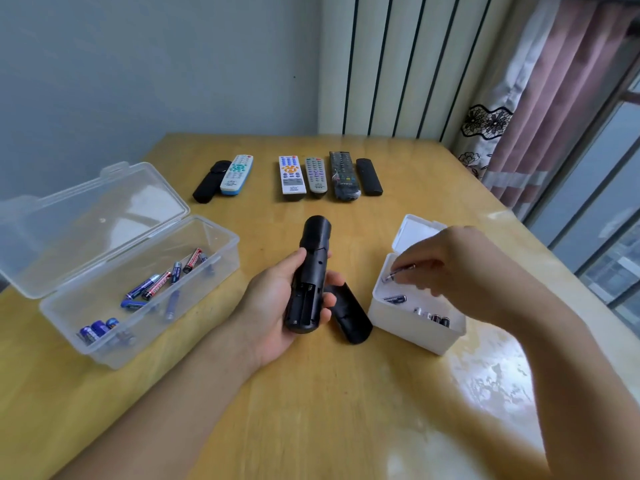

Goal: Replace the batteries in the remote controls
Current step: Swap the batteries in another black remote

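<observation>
My left hand (277, 306) grips a black remote (310, 268) face down, its battery compartment open and empty. The remote's black back cover (348, 318) lies on the table just right of it. My right hand (446, 261) hovers over a small white box (408, 327) and pinches a battery (398, 273) by its end. Several more batteries lie inside that white box. A clear plastic box (145, 327) with its lid open stands at the left and holds several blue and red batteries.
Six remotes lie in a row at the far side of the wooden table (311, 410): a black one (211, 181), white ones (237, 174) (291, 174), a grey one (316, 174), and two dark ones (343, 174) (369, 176). A curtain and window are at the right.
</observation>
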Demonstrator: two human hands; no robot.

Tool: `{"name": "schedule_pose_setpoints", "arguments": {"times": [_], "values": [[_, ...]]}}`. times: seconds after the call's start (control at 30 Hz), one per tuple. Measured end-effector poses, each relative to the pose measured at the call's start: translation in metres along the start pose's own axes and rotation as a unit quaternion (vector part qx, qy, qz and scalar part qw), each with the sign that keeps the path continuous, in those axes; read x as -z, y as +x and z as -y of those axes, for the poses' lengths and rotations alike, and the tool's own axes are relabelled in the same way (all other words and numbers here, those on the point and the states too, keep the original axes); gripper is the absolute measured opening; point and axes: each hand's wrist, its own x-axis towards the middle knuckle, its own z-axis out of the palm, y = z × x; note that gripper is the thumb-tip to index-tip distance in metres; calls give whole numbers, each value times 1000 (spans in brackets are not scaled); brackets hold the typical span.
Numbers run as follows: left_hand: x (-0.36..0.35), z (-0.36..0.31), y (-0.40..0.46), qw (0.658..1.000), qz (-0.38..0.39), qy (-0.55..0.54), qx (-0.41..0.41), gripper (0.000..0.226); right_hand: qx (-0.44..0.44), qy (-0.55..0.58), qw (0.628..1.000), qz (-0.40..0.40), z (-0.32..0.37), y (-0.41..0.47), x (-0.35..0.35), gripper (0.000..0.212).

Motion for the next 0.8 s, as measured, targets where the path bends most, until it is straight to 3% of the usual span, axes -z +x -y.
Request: {"name": "schedule_pose_setpoints", "arguments": {"times": [0.13,0.27,0.37,0.47,0.63,0.8], "values": [[-6,2,-2,999,48,-16,-9,43,52,154,986,-38,7,1,-3,16],[-12,4,-5,997,67,-47,-18,44,52,381,923,-7,28,0,-23,17],[-11,4,-8,996,78,-49,-17,52,44,458,888,-2,39,-2,-35,19],[-10,3,-9,993,80,-78,-27,52,45,454,889,-29,41,-2,-37,12],[-10,5,-8,992,91,-47,-69,22,48,389,919,-48,40,1,-40,13],[-10,9,-8,990,109,-28,-81,27,26,420,905,-58,43,-1,-41,20]]}}
